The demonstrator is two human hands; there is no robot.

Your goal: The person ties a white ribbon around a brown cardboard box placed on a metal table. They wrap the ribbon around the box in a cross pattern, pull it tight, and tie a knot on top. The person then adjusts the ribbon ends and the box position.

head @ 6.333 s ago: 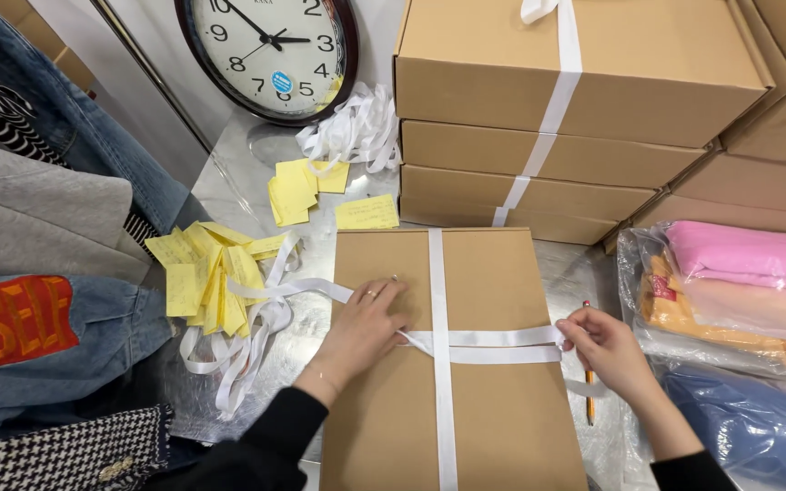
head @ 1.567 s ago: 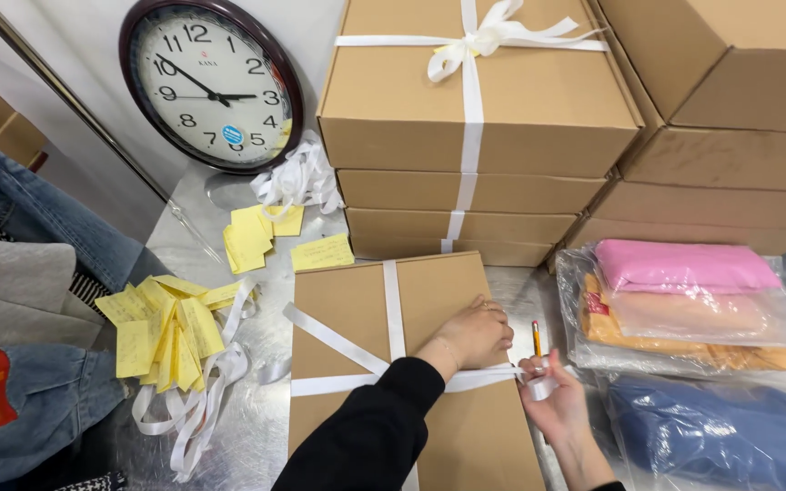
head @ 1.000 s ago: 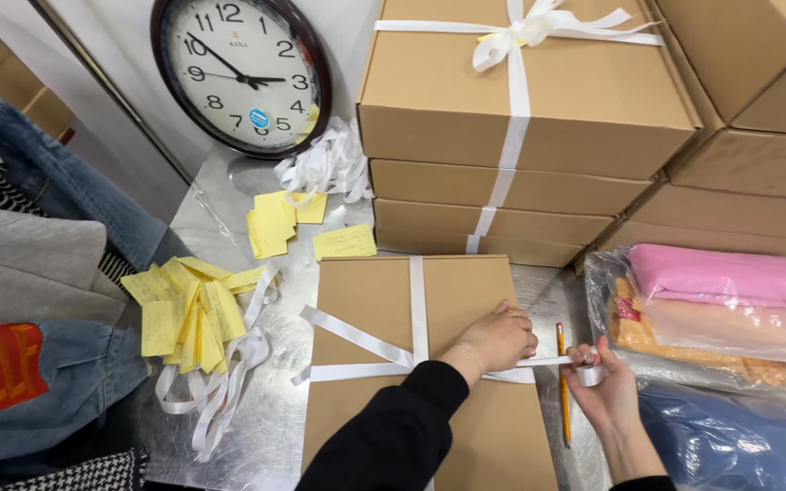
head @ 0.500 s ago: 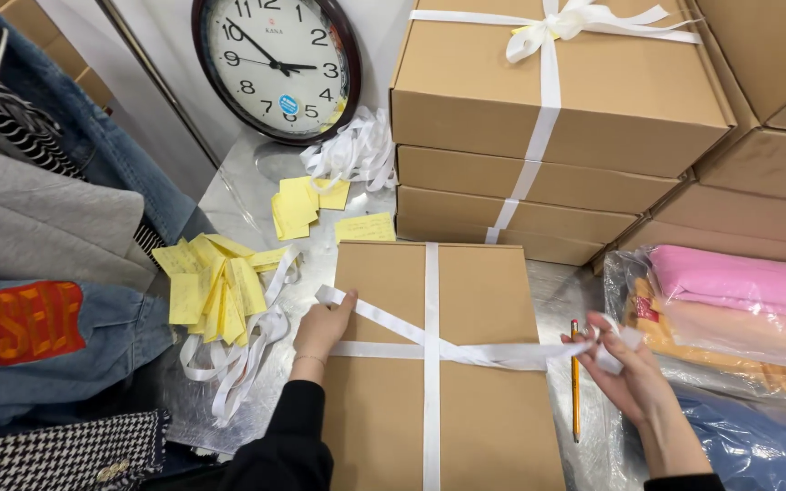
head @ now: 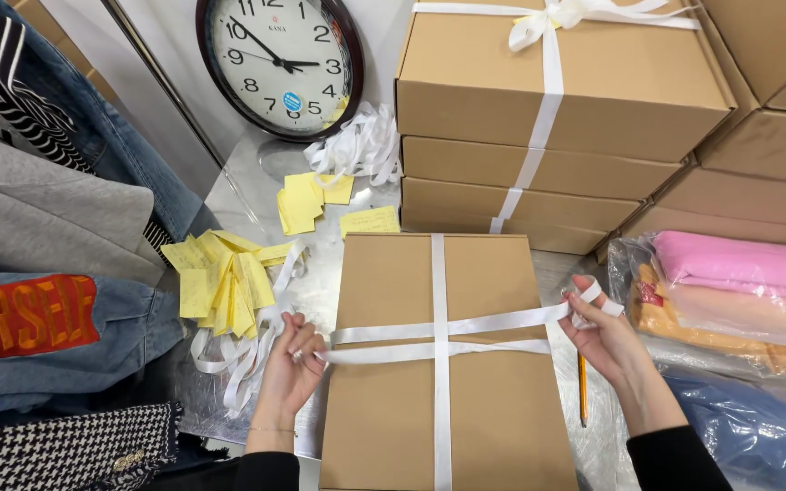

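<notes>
Flat brown box [head: 448,364] crossed with white ribbon [head: 438,329]

A single head-worn camera looks steeply down from close above the tabletop [head: 247,191], facing its far edge and the wall.

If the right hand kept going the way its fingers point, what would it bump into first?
The right hand points up and slightly right, so it would probably meet the bagged pink cloth first, though depth is hard to judge; the box stack lies just beyond.
</notes>
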